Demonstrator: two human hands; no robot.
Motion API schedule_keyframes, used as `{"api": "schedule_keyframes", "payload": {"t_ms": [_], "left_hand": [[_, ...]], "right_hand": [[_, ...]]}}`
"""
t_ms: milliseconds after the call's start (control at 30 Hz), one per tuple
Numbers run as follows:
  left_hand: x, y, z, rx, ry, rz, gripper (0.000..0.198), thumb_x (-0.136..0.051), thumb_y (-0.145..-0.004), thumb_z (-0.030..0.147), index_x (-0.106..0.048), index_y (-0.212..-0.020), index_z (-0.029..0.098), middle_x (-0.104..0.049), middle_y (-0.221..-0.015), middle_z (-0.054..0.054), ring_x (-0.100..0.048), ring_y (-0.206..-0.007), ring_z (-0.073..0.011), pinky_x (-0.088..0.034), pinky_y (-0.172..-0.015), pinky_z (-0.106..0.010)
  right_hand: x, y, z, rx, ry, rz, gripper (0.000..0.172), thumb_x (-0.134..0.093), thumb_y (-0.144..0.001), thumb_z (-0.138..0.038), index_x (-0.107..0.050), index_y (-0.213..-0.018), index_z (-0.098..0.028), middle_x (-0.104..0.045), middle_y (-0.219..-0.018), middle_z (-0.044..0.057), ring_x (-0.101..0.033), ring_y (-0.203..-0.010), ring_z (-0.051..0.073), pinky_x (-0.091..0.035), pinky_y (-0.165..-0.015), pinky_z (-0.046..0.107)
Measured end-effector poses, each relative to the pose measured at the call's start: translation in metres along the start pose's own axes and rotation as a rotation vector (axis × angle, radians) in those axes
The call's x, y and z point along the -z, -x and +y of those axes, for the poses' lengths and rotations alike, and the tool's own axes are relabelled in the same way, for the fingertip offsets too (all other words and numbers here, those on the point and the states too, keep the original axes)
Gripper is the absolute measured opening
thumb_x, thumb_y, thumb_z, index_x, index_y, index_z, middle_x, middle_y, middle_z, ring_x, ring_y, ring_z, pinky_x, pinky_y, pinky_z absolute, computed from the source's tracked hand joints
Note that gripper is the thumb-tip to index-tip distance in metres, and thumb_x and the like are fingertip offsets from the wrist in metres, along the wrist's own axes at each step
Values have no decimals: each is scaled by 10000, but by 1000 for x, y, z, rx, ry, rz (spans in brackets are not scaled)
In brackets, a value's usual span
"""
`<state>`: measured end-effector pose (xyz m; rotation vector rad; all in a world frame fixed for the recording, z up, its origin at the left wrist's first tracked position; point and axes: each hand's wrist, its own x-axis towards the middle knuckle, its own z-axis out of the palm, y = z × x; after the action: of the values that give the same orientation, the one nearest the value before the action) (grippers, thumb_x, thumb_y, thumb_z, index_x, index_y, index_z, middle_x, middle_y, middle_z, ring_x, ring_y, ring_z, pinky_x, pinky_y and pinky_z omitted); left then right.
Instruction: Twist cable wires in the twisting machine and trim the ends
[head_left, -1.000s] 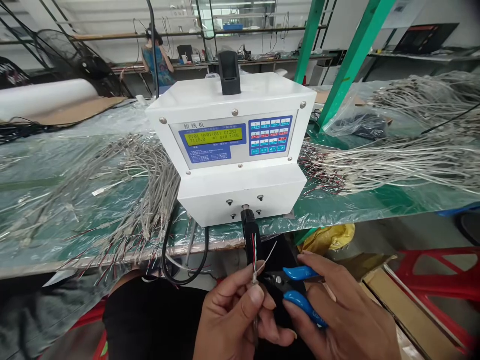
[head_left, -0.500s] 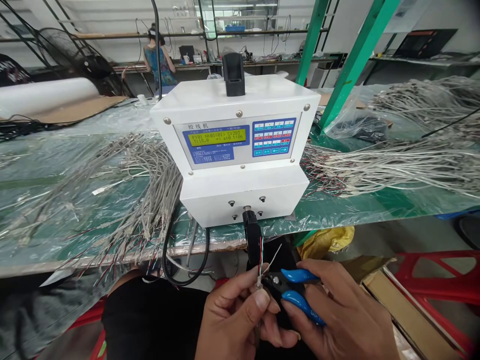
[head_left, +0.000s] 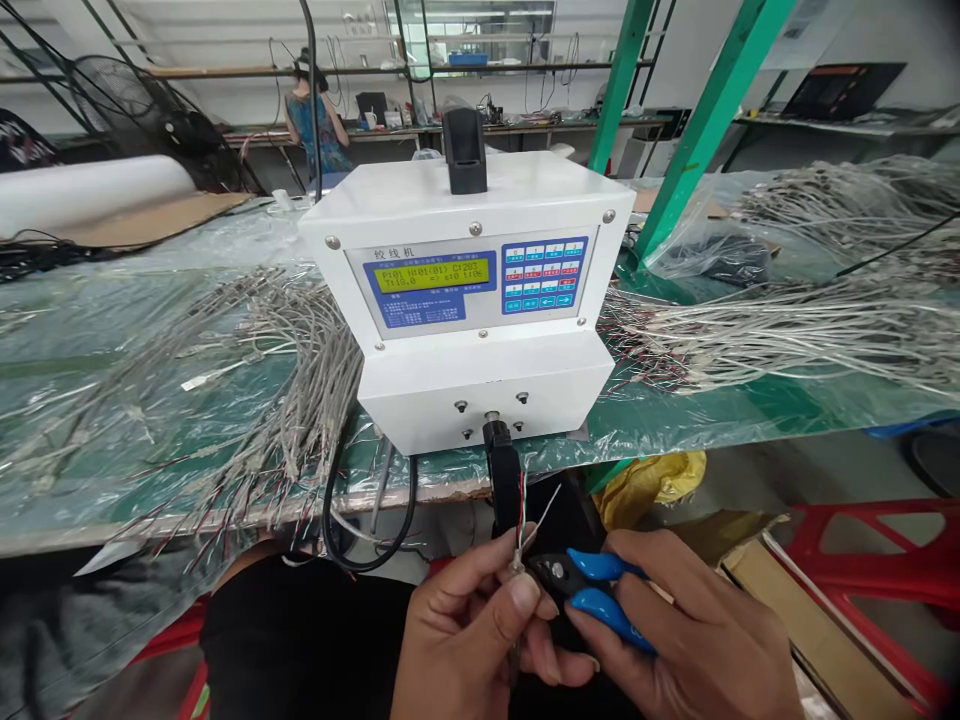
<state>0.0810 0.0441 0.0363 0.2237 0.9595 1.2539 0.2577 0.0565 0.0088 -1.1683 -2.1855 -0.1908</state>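
Observation:
My left hand (head_left: 487, 620) pinches a cable (head_left: 517, 566) just below its stripped end. Thin red, green and white wires (head_left: 523, 495) rise from it, and one pale strand (head_left: 546, 512) leans off to the right. In my right hand (head_left: 682, 620) are blue-handled wire cutters (head_left: 600, 585), their dark jaws beside the cable and close to my left fingertips. Just above the wires, a black clamp (head_left: 504, 470) sticks out from the front of a white wire-twisting machine (head_left: 484, 375) with a lit display. Much of the cable below my left hand is hidden.
Bundles of grey cables (head_left: 300, 390) lie left of the machine, and more cable bundles (head_left: 787, 335) lie to its right. A green post (head_left: 697, 150) stands behind. Red stools (head_left: 870, 560) and a cardboard box (head_left: 825, 630) are low on the right. A person (head_left: 315, 120) is at the back bench.
The cutters have moved slightly right, away from the cable, and their handles are a little closer together. My left hand keeps its hold on the cable.

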Motion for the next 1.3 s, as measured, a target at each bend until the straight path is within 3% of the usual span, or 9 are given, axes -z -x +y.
{"api": "schedule_keyframes", "payload": {"t_ms": [100, 200, 267, 667, 900, 1167, 1300], "left_hand": [[-2, -1, 0, -25, -16, 25, 325, -952, -577, 246, -828, -875, 209, -700, -580, -1, -583, -400, -90, -658, -509, -348], [-4, -1, 0, -56, -37, 42, 325, -959, -557, 242, -831, -853, 203, -693, -575, 2, -572, -403, -86, -667, -518, -380], [-5, -1, 0, -63, -44, 46, 324, -962, -549, 238, -833, -844, 210, -692, -571, 0, -574, -410, -87, -665, -515, -370], [-2, 0, 0, -51, -58, 70, 355, -965, -539, 270, -834, -862, 202, -697, -570, -12, -567, -411, -83, -661, -526, -351], [-1, 0, 0, -41, -50, 63, 355, -963, -541, 261, -832, -865, 202, -684, -566, 1, -568, -404, -83, -659, -510, -344], [-4, 0, 1, -4, -43, 34, 359, -966, -541, 290, -831, -860, 198, -686, -574, 4, -571, -399, -85, -674, -524, -390], [1, -4, -3, -20, -41, -18, 331, -943, -588, 287, -828, -890, 214, -671, -584, 9, -517, -374, -63, -625, -415, -307]], "right_hand": [[5, -6, 1, -26, 24, 3, 356, -531, -1010, -386, -651, -739, -189, -698, -1037, 86, -669, -870, 199, -493, -627, 268], [7, -13, 0, -38, 42, 23, 344, -528, -1013, -382, -696, -778, -195, -679, -1189, 78, -626, -1104, 242, -485, -768, 292], [8, -16, -1, -42, 32, -3, 350, -526, -1017, -380, -695, -773, -196, -675, -1196, 64, -606, -1143, 237, -461, -832, 294], [9, -20, 1, -27, 54, -63, 443, -447, -1053, -384, -613, -684, -203, -696, -1075, 34, -593, -965, 225, -394, -716, 320], [13, -20, 4, 49, 24, -77, 495, -370, -1084, -343, -634, -697, -183, -702, -944, 53, -620, -864, 197, -465, -744, 308], [8, -18, 7, 67, -12, -44, 328, -533, -1021, -291, -593, -727, -157, -687, -961, 71, -608, -830, 202, -476, -705, 317], [9, -13, 11, -6, -177, -37, 323, -578, -998, -326, -604, -720, -165, -682, -913, 64, -634, -741, 168, -508, -636, 271]]}}
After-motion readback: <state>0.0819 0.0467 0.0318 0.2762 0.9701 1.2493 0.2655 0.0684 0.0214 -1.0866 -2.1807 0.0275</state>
